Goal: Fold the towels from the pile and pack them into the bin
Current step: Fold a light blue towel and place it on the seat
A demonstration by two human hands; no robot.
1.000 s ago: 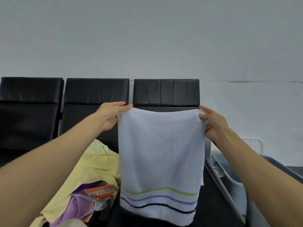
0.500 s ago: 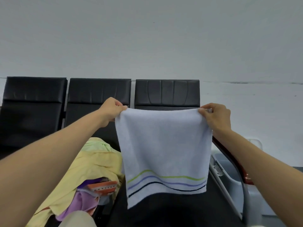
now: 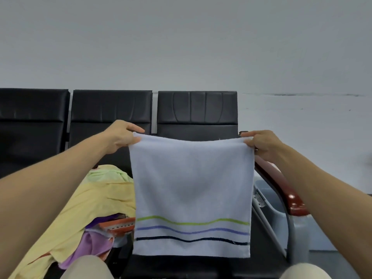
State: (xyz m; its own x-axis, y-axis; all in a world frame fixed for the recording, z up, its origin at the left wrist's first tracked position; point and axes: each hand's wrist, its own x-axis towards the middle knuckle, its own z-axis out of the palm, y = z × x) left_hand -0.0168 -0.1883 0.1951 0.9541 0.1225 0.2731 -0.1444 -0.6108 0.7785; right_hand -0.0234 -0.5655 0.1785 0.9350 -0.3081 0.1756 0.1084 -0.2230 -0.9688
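Head view: the white towel (image 3: 191,184) hangs flat and spread wide in the air in front of the person, above the black seat of the right-most of 3 black chairs (image 3: 197,109). The left hand (image 3: 120,135) pinches its top left corner between thumb and fingers, and the right hand (image 3: 261,144) pinches the top right corner the same way, so the upper edge runs taut between them. 3 wavy stripes, green, violet and dark navy, cross the towel near its lower hem.

The pile (image 3: 96,198) lies on the middle seat, left of the hanging towel: a yellow cloth on top, pale green behind it, purple and an orange piece lower down. The grey bin (image 3: 269,198) stands at the right, beyond the red-brown armrest (image 3: 289,194), partly hidden by the right forearm. What it holds cannot be seen.
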